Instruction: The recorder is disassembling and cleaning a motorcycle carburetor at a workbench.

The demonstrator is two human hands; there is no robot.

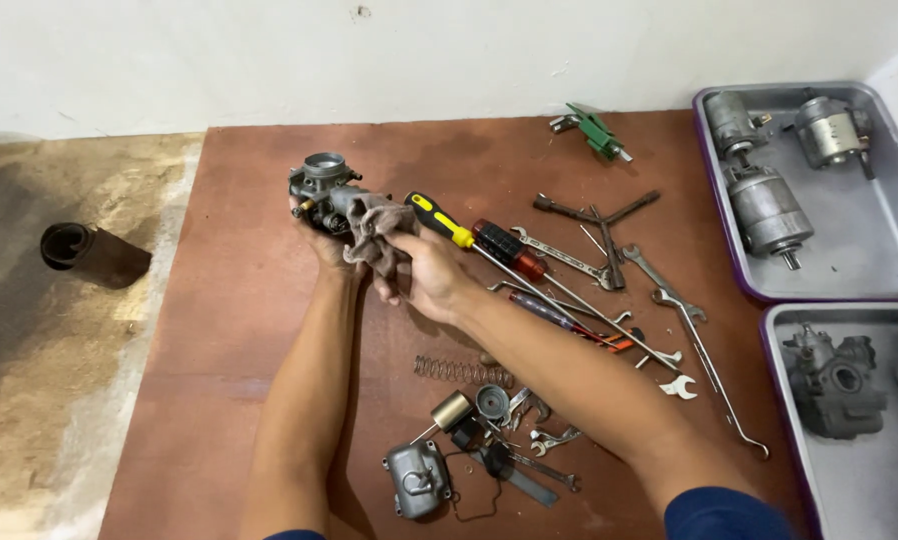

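My left hand grips a grey metal carburetor body from below, holding it above a brown board. My right hand presses a grey-brown rag against the carburetor's right side. Just right of the rag lie a yellow-and-black screwdriver and a red-handled screwdriver. Both forearms reach in from the bottom edge.
Wrenches and a T-shaped tool lie right of the hands. A spring, a float bowl and small parts sit near the front. Two grey trays at right hold motors and a carburetor. A dark cylinder lies on the floor at left.
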